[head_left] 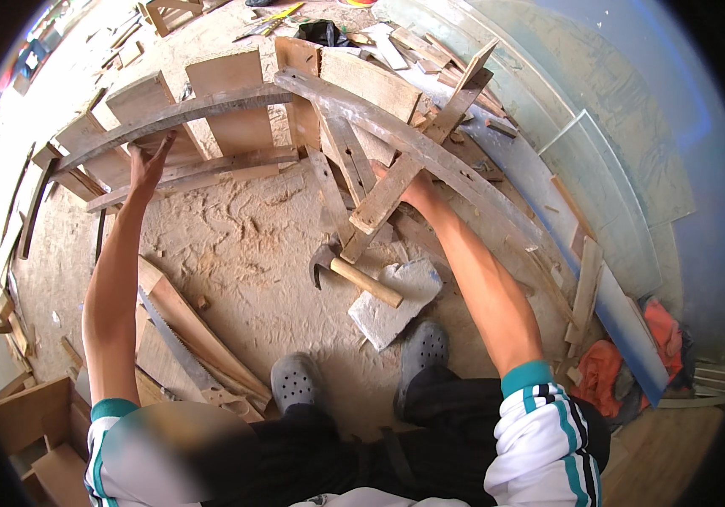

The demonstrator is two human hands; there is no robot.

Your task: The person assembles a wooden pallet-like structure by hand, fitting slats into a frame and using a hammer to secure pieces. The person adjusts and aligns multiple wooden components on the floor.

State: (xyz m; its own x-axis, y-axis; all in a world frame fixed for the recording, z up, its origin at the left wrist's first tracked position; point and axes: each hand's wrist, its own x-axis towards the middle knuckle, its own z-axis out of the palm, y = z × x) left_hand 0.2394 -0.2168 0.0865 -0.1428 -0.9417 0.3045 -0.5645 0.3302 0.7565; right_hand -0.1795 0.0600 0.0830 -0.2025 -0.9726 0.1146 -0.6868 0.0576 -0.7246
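Note:
A slatted wooden frame, like a pallet, spans the far left to the middle, its boards joined by long grey rails. My left hand rests against it between two rails, fingers stretched and apart. At the middle right, my right hand is closed around part of a wooden leg assembly; a short slat hides some of its fingers. A long weathered beam crosses above that hand. Below the assembly, a claw hammer with a wooden handle lies with its handle on a whitish block.
A handsaw lies on planks at the lower left, by a wooden box. Sawdust and shavings cover the floor. Scrap wood and glass sheets lie at the right, with orange cloth nearer. My shoes stand close to the block.

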